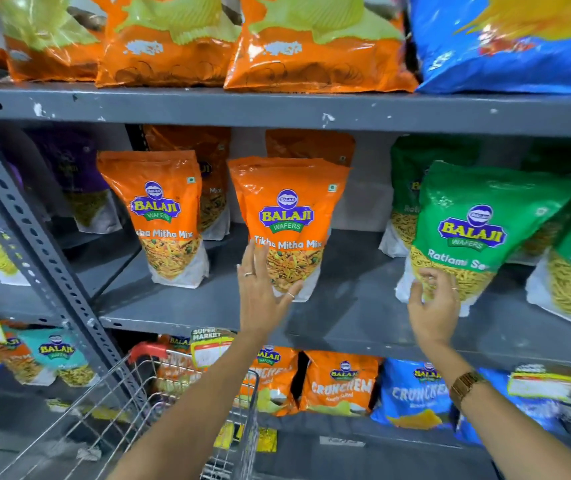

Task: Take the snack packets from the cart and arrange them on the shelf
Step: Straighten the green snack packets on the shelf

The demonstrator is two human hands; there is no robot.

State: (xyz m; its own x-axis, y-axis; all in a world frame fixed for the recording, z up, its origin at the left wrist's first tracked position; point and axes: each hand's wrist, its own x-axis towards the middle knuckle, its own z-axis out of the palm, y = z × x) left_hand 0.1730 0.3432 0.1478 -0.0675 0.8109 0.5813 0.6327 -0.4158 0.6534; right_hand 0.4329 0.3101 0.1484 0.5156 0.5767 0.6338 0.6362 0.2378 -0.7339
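Observation:
An orange Tikha Mitha Mix packet (291,216) stands upright on the grey middle shelf (353,306). My left hand (263,289) rests flat against its lower left side, fingers spread. A green Ratlami Sev packet (478,230) leans to the right of it, and my right hand (433,303) has its curled fingers on the packet's lower left corner. A second orange Tikha Mitha Mix packet (163,213) stands further left. The wire cart (131,403) with a red handle sits at the lower left, below my left forearm.
More orange and green packets stand behind and to the right on the middle shelf. Large orange bags (318,39) and a blue bag (509,39) fill the top shelf. Orange and blue Crunchem bags (343,382) line the lower shelf. A perforated grey upright (35,244) slants at left.

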